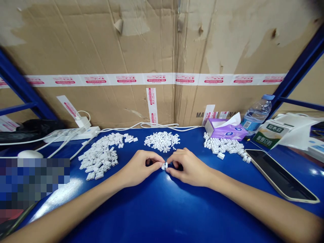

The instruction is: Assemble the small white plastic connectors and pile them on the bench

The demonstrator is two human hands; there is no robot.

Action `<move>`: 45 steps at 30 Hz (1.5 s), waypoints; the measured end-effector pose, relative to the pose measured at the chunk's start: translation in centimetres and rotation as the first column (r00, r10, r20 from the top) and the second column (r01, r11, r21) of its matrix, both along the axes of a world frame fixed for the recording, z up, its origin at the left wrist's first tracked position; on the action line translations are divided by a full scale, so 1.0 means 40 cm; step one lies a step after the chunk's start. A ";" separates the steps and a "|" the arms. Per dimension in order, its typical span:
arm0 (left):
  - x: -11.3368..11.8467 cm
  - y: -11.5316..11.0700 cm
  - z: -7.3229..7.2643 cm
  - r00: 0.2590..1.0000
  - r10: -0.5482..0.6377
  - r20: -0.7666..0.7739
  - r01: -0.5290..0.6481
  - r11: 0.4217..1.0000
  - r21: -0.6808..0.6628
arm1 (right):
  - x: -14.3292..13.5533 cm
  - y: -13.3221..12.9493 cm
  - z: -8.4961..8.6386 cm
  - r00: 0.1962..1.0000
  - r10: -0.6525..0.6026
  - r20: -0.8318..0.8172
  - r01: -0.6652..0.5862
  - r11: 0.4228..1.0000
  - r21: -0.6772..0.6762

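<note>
Between my two hands, low over the blue table [162,209], is a small white plastic connector piece [164,166]. My left hand [143,168] pinches it from the left with thumb and forefinger. From the right, the thumb and fingertips of my right hand [188,167] close on its other side, where a tiny white part may be pressed against it. Just beyond my hands lies a heap of tiny white parts [162,140]. Larger white connector housings [100,158] are piled at the left. More white pieces [224,146] lie in a pile at the right.
A purple tissue pack [226,130], a plastic bottle [257,113] and a green-and-white box [269,133] stand at the back right. A phone [280,175] lies near my right forearm. White cables run from a power strip [73,134] at the left. Cardboard [113,50] walls the back.
</note>
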State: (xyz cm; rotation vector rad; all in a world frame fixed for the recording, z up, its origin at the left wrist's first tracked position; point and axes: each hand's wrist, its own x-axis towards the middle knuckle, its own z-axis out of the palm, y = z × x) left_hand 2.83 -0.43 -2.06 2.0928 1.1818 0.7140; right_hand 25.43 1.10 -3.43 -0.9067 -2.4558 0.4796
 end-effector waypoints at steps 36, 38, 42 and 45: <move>0.016 0.007 -0.017 0.989 0.116 0.089 -0.118 0.993 0.011 | -0.004 -0.002 -0.001 1.000 0.017 0.004 -0.017 1.000 0.006; 0.016 0.004 -0.015 0.992 0.112 0.063 -0.116 0.992 0.051 | -0.003 -0.001 -0.001 1.000 0.014 0.006 -0.014 1.000 0.002; 0.016 -0.008 -0.007 0.996 0.090 -0.027 -0.082 0.972 0.220 | 0.000 0.004 -0.002 1.000 0.002 0.008 -0.002 1.000 -0.011; 0.010 -0.016 -0.005 0.992 0.071 -0.106 -0.032 0.942 0.334 | 0.003 0.009 -0.002 1.000 -0.016 0.003 0.016 1.000 -0.019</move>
